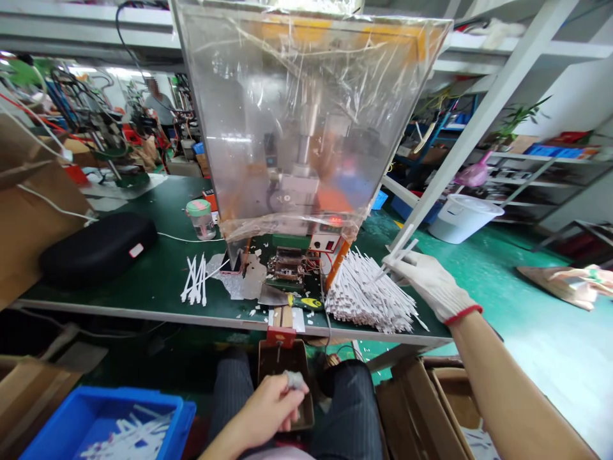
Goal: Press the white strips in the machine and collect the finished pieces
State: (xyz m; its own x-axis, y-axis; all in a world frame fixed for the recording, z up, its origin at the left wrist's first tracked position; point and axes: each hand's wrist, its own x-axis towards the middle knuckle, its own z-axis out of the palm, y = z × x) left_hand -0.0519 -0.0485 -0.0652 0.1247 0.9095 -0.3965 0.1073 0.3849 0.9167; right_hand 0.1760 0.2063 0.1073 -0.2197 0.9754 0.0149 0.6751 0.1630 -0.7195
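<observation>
- My right grip (428, 278), in a white glove with a red cuff, is pinched around a few white strips (405, 248) at the right of the frame; my fingers cover part of them, so I can't count them.
- My left grip (269, 406), bare, is half curled at bottom centre, with something grey (294, 381) at the fingertips; I can't tell whether it is a finger cover or a thing held, nor whether the fingers close on anything.
- The held strips are just above the right end of a heaped strip pile (368, 297), right of centre on the green desk (165, 281); the lower layers are hidden under the upper ones.
- A smaller strip bunch (194, 281) lies left of centre, its pieces crossing.
- The machine (297, 185) at upper centre is hazy behind a clear cover (239, 83), whose creases and glare blur its parts; the top is cut off by the frame.
- Below it, at centre, sits a small metal fixture (288, 262), too dark for me to make out its details.
- In front of that lies a scraper (275, 296) with a yellow and black handle.
- My left grip hides part of a brown bin (309, 412) between my knees.
- A blue bin (179, 406) with more strips inside is cut off at lower left.
- At upper left a person in grey (160, 105) is small and partly hidden by equipment.
</observation>
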